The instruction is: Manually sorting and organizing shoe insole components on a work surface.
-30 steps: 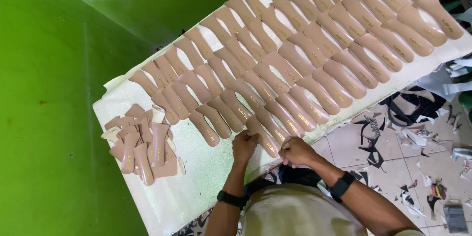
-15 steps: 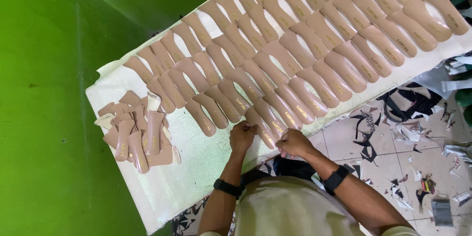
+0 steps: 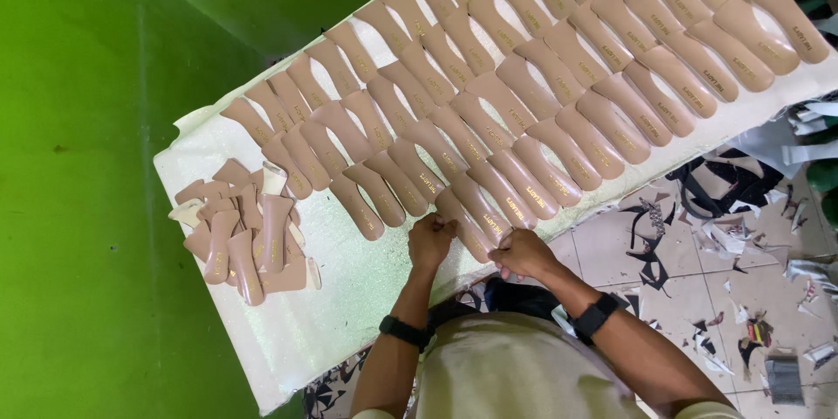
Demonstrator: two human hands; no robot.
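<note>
Hands: left hand (image 3: pixel 430 240) and right hand (image 3: pixel 522 253) both pinch the near end of one tan insole (image 3: pixel 467 225), fingers curled tight on it.
Held insole: it lies flat at the near edge of the white board (image 3: pixel 305 332), last in the nearest row; its long axis slants from upper left to lower right, the lower right end between the hands.
Rows of insoles (image 3: pixel 541 78): many tan pieces overlap in slanted rows across the board, each on the same slant as the held one.
Loose pile (image 3: pixel 244 227): more tan pieces heaped every which way at the board's left end, well apart from the hands.
Wrists: dark bands (image 3: pixel 403 330) on both.
Floor (image 3: pixel 698 236): tiled, strewn with dark and pale scraps.
Wall (image 3: pixel 78 166): green.
</note>
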